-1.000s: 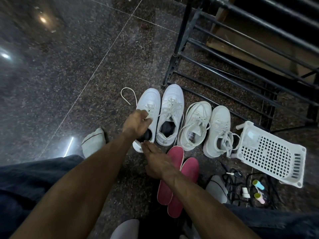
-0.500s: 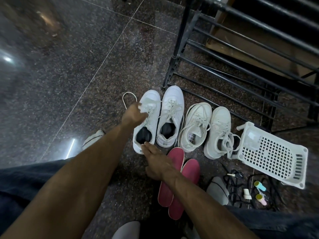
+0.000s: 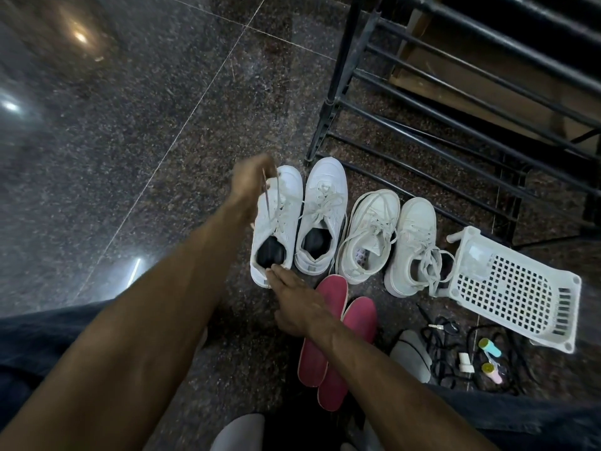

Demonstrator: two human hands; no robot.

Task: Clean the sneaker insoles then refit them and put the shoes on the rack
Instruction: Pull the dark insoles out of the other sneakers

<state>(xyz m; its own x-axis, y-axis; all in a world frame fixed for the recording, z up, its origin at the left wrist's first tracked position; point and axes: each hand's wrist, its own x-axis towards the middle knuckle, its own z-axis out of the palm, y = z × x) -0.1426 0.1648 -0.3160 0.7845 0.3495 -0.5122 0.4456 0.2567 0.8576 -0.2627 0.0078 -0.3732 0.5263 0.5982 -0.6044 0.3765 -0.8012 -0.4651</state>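
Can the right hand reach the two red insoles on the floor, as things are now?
Probably yes. The right hand rests at the heel of the leftmost sneaker, and the red insoles lie uncovered on the floor just beside that wrist; nothing lies between them.

Four white sneakers [image 3: 341, 222] with white laces stand on a dark speckled granite floor [image 3: 130, 141]. Two insoles [image 3: 335, 340] are deep pink. The rack [image 3: 455, 92] is black; the perforated basket [image 3: 510, 288] is white.
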